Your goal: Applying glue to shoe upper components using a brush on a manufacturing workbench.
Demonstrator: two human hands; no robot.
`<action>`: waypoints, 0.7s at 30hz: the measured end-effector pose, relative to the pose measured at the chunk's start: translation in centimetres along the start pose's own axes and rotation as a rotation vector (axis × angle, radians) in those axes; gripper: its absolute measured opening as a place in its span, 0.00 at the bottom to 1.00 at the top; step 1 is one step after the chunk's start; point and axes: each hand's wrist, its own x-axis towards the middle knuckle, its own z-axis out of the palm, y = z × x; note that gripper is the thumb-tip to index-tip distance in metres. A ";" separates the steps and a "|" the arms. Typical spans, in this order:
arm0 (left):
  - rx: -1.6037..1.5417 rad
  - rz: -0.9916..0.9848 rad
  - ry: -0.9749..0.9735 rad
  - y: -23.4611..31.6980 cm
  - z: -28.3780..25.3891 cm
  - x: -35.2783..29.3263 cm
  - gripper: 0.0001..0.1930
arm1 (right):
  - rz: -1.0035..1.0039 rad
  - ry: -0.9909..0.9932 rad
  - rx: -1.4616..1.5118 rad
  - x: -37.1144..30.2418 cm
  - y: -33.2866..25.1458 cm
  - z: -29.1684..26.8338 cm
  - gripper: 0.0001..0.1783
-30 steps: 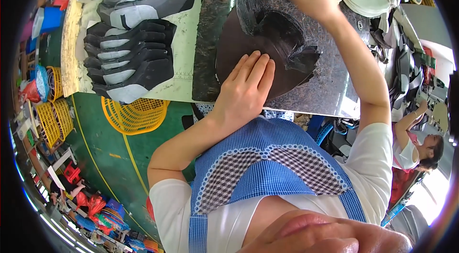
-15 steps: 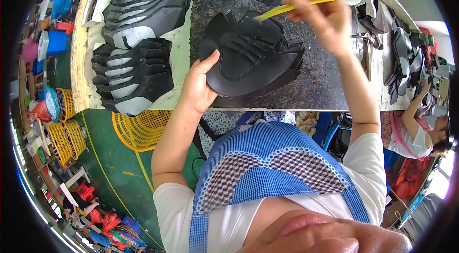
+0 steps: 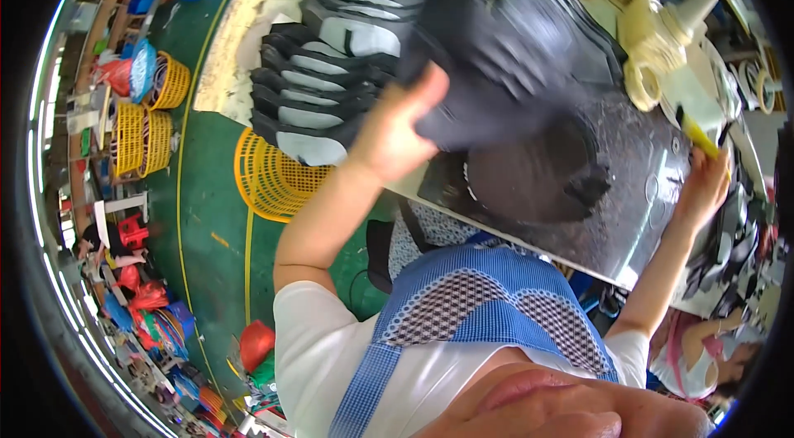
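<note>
My left hand [image 3: 401,124] grips the edge of a black shoe upper [image 3: 496,57], thumb on top. The upper is lifted off the table and smeared by motion. Below and right of it, a dark rounded piece [image 3: 529,173] lies on the black work board [image 3: 637,148]. Far to the right, my right hand [image 3: 707,181] is closed around a slim yellow brush [image 3: 701,138], beside a pale dish [image 3: 691,90].
Stacked black and grey uppers [image 3: 318,99] overlap at the table's left. A cream plastic bottle [image 3: 662,37] stands at the back right. A yellow basket [image 3: 277,177] is below the left edge. Another person [image 3: 703,351] works at the lower right.
The left hand has raised the upper from the board and swung it up toward the stacks. My right hand has carried the brush away to the right. The whole view has turned.
</note>
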 end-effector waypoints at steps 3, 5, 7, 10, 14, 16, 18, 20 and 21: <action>0.479 0.114 0.437 9.4 -2.9 4.4 0.26 | 0.154 0.095 0.206 -1.4 -0.2 -2.8 0.14; 1.075 0.896 0.336 12.2 -8.0 11.7 0.20 | 0.212 0.076 0.177 -1.9 -1.1 -3.5 0.15; 1.487 1.249 0.138 14.6 -12.4 19.7 0.19 | 0.203 0.145 0.109 -2.4 -2.6 -2.7 0.17; 2.034 0.691 0.101 13.8 -19.4 26.0 0.28 | -0.118 -0.021 -0.822 -2.7 -5.0 -0.1 0.16; 1.718 0.713 0.200 13.4 -25.3 28.7 0.33 | -0.030 -0.007 -0.630 0.6 -6.4 6.5 0.17; 1.583 0.699 0.140 12.2 -16.1 25.0 0.31 | -0.031 -0.178 -0.685 2.4 -4.5 7.9 0.16; 1.457 0.847 -0.041 9.1 -8.2 20.7 0.26 | 0.061 -0.330 -0.694 2.6 -2.1 10.3 0.16; 1.298 0.757 -0.297 6.4 -1.3 14.1 0.23 | 0.034 -0.358 -0.805 3.9 1.2 8.7 0.17; 1.139 0.640 -0.438 4.7 1.1 9.7 0.24 | 0.088 -0.341 -0.772 4.2 2.5 7.8 0.18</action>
